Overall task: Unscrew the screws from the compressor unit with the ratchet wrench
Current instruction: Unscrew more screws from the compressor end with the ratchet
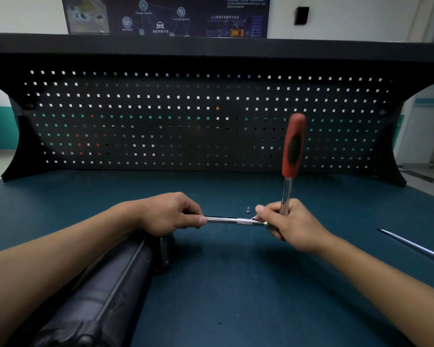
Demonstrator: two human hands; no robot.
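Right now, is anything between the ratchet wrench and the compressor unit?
Only the left hand, pinching the extension bar tip above the compressor unit. The right hand holds the ratchet wrench; the loose screw lies beyond the bar.

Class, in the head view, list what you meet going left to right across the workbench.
Compressor unit → left hand → chrome bar → right hand gripping the ratchet wrench → loose metal rod.
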